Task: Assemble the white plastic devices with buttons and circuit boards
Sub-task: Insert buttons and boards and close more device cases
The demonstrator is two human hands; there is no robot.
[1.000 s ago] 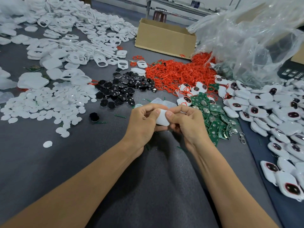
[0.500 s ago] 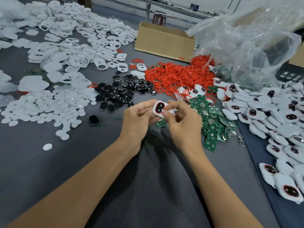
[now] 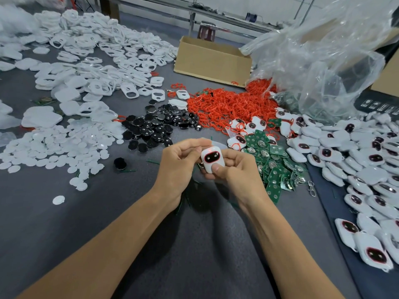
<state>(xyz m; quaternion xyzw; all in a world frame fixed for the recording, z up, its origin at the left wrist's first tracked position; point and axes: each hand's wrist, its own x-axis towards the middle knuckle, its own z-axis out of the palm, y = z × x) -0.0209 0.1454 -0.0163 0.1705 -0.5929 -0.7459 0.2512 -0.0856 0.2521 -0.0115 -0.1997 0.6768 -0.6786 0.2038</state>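
Holding one white plastic device [image 3: 207, 166] above the grey felt table [image 3: 64, 223]. Left hand [image 3: 179, 167] pinches its upper left edge; right hand [image 3: 235, 172] grips it, thumb on the lower face. Markings on its black button [image 3: 211, 157] are too small to read. Green circuit boards [image 3: 273, 169] lie just right. Cardboard box [image 3: 212, 61] and clear plastic bag [image 3: 323, 61] sit behind.

At the centre of the frame, the 2 hands, left hand [image 3: 179, 167] and right hand [image 3: 235, 175], held 1 device [image 3: 211, 158] between them over the table [image 3: 64, 234]. Circuit boards [image 3: 274, 167] lay just right of the hands, with a heap of finished devices [image 3: 356, 152] along the right edge. Buttons [image 3: 157, 126] lay above the left hand, discs [image 3: 54, 147] at middle left and shell frames [image 3: 97, 61] across the upper left. Loops [image 3: 226, 104] lay behind the boards, a cardboard box [image 3: 211, 61] behind the loops, and a plastic bag [image 3: 323, 57] at upper right.
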